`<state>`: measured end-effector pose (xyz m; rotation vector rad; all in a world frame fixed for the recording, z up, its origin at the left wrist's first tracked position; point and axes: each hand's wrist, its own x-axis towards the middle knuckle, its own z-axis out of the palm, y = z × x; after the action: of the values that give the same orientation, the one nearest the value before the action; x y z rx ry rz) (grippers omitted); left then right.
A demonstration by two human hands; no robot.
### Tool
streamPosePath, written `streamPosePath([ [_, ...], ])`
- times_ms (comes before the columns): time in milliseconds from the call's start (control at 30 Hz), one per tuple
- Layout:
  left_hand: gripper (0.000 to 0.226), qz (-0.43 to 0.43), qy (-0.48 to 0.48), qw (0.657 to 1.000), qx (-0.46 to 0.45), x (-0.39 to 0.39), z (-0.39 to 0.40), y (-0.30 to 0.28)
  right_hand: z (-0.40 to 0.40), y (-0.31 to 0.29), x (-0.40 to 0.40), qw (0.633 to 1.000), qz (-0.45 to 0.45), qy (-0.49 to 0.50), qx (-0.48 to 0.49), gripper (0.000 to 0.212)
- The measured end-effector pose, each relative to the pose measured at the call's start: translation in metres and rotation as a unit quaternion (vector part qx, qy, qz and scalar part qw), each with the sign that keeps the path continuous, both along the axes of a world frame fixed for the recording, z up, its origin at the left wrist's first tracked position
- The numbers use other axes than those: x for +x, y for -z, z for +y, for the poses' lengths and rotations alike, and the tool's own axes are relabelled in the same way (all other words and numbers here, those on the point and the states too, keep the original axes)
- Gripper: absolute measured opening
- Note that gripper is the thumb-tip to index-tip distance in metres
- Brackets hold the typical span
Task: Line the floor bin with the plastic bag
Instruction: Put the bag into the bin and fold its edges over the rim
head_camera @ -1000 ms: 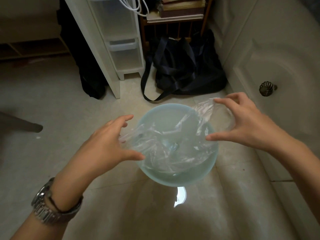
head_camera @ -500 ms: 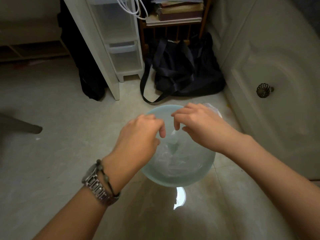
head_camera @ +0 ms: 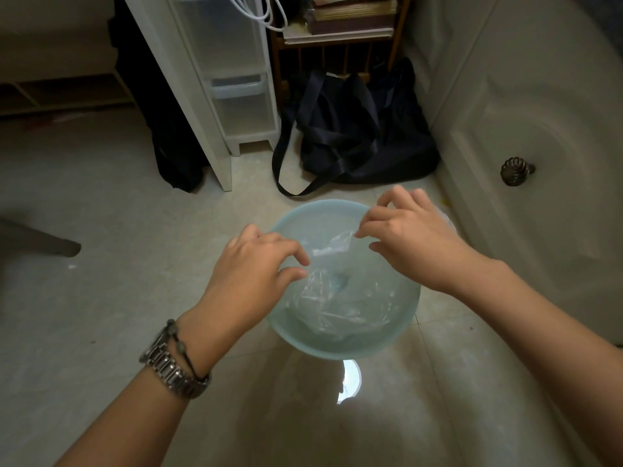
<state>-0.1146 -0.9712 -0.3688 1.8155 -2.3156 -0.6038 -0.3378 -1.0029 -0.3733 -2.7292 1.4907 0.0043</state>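
View from above of a pale blue bin (head_camera: 337, 348) standing on the tiled floor (head_camera: 101, 298), with a clear plastic bag (head_camera: 344, 305) crumpled inside it. The left hand (head_camera: 249, 281) and right hand (head_camera: 411, 244) hover over the bin's opening, each pinching the bag's film between thumb and fingertips. A dark bag (head_camera: 364, 136) lies beyond.

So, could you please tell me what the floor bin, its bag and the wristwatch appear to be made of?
Floor bin: probably plastic, pale blue-green with a smooth, slightly translucent matte rim.
Plastic bag: thin clear film, crinkled and glinting, with the bin visible through it.
Wristwatch: apparently metal, a silvery linked band with glossy highlights.
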Motion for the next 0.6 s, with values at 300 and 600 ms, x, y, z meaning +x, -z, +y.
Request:
streamPosePath([
  [300, 0.015, 0.084, -0.039, 0.994, -0.060, 0.004, -0.003, -0.007, -0.002, -0.022, -0.011, 0.979, -0.182, 0.076, 0.049, 0.035],
  [600, 0.020, 0.041, 0.002, 0.997, -0.058, 0.007, -0.016, -0.007, -0.019, -0.009, -0.013, 0.975, -0.199, 0.050, 0.090, 0.067],
])
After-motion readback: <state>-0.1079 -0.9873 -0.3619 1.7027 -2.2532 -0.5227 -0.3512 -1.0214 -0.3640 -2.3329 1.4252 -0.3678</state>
